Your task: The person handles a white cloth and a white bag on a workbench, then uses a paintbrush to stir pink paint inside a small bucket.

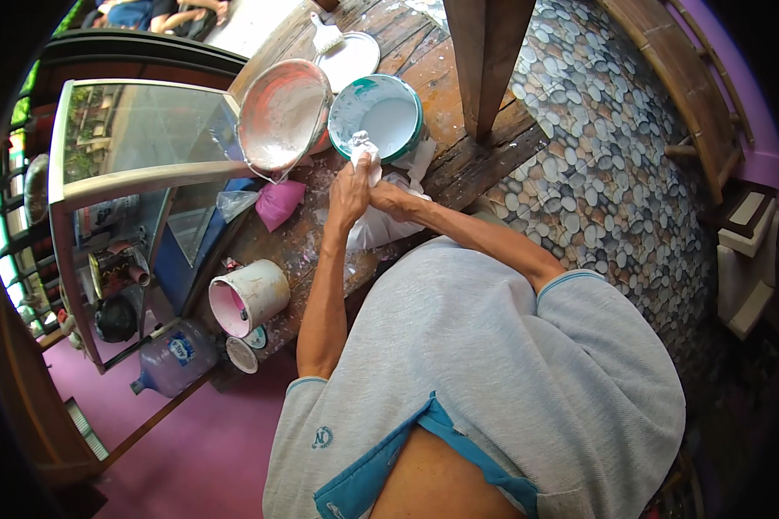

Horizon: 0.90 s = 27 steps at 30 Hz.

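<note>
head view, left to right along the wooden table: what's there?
Glass cabinet → white bucket with pink inside → metal bowl → left hand and right hand on a white cloth → teal-rimmed bucket of white liquid → wooden post → pebble floor.

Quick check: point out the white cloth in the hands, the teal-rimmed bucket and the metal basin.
white cloth (365,149), head view, on the bunched top above the hands.
teal-rimmed bucket (388,119), head view, on the white inside.
metal basin (281,112), head view, on the paint-smeared inner wall.
</note>
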{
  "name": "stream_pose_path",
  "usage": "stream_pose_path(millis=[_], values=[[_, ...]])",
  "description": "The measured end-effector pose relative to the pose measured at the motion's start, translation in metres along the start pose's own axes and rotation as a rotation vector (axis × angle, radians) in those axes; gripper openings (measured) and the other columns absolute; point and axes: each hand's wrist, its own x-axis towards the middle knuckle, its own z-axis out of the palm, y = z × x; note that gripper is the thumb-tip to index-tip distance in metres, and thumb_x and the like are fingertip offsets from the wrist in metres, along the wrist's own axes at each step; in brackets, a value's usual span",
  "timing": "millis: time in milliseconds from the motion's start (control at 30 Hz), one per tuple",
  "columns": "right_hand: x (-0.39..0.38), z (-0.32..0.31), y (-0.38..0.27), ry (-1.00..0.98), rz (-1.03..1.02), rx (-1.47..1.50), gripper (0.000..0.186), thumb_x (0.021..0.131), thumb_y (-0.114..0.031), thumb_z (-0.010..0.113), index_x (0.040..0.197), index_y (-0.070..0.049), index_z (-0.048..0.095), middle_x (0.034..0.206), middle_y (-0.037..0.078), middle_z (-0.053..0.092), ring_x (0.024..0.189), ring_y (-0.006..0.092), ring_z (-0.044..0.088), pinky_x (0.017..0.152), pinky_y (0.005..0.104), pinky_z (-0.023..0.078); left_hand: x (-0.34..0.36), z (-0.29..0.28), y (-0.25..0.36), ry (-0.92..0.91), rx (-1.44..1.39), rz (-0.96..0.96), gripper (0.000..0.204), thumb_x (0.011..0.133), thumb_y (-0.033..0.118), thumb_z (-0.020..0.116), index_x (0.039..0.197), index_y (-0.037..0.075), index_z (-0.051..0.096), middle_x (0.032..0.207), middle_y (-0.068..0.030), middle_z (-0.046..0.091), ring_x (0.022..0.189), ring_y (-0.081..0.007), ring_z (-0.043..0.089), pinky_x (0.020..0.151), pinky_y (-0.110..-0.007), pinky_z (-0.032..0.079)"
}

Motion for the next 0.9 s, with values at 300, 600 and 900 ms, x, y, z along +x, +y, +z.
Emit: stream_pose_path(millis=[300,600,900], values=[[-0.021,0.005,-0.048,-0.068,0.139,0.142,0.036,0.090,-0.023,0.047,0.116,0.000,0.055,0.106,0.010,0.056,0.096,0.0183,0.050,0.084,0.0307,0.042,-0.010,-0.005,0.010,-0.136,-0.502,-0.187,0.043,0.091,0.044,0.057,0.096,0.002,0.062,0.083,-0.0005,0.058,0.074,-0.0081,0.050,0.066,-0.024,0.042],[0.012,0.005,0.012,-0.143,-0.238,-0.204,0.033,0.093,-0.023,0.041,0.110,-0.001,0.058,0.108,0.013,0.060,0.101,0.0208,0.053,0.088,0.0338,0.042,0.007,-0.010,0.005,-0.053,-0.098,-0.090,0.056,0.094,0.048,0.046,0.082,-0.006,0.058,0.068,-0.0096,0.055,0.068,-0.0168,0.049,0.063,-0.037,0.042],[0.016,-0.002,0.018,-0.005,-0.872,-0.524,0.022,0.081,-0.010,0.050,0.101,-0.003,0.056,0.091,0.016,0.058,0.083,0.0346,0.058,0.069,0.0417,0.047,0.012,-0.011,0.024,-0.009,-0.053,-0.156,0.049,0.091,0.039,0.050,0.079,-0.007,0.061,0.067,-0.0126,0.059,0.064,-0.0174,0.051,0.061,-0.037,0.042]])
